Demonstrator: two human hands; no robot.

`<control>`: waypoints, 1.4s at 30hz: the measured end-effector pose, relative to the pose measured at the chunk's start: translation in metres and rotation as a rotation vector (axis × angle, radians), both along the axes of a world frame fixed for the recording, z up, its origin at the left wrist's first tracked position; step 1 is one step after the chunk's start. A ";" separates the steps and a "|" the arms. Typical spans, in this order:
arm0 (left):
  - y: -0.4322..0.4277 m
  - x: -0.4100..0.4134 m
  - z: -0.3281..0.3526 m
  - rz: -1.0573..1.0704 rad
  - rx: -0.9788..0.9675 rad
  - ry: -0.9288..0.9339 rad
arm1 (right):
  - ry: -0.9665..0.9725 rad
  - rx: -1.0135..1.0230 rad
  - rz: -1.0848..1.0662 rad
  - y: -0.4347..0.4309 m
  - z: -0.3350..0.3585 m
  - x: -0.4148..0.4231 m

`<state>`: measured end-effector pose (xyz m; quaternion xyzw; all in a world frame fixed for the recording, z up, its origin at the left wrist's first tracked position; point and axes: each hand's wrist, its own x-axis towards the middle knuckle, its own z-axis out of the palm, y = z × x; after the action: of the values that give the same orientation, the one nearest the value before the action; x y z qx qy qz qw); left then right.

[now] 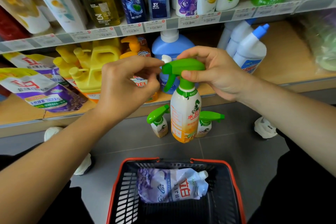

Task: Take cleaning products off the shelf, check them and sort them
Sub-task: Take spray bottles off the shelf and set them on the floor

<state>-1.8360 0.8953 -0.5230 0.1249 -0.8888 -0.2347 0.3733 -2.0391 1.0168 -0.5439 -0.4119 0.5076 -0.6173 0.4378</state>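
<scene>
One spray bottle [183, 114] — right hand [214, 72] grips its green head [183, 65], left hand [125, 85] pinches the nozzle tip [165, 68]

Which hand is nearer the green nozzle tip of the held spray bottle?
Left. The left hand pinches the nozzle at its front. The right hand grips the head of the spray bottle behind the nozzle, thumb across the neck.

basket [125, 196] front seemingly free, pouch [169, 185] at back

The spray bottle [183, 114] is coloured green on top, white fading to orange below. The basket [125, 196] is black, rimmed red; the pouch [169, 185] is printed lavender and white.
</scene>
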 end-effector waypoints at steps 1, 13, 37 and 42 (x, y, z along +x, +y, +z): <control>0.000 -0.001 -0.002 0.025 0.093 -0.014 | 0.007 0.000 -0.030 0.000 0.000 -0.001; 0.020 -0.017 -0.051 -0.176 0.640 -0.583 | -0.120 0.024 -0.246 0.003 0.009 -0.009; 0.017 -0.024 -0.054 -0.503 1.409 -0.315 | -0.399 0.115 -0.026 0.008 0.004 0.015; 0.030 -0.029 -0.059 -0.309 1.060 -0.251 | -0.280 0.136 -0.431 0.008 -0.007 0.029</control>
<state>-1.8651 0.9250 -0.5823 0.1908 -0.6950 -0.6841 0.1123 -2.0100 1.0251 -0.5509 -0.1747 0.5583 -0.7118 0.3889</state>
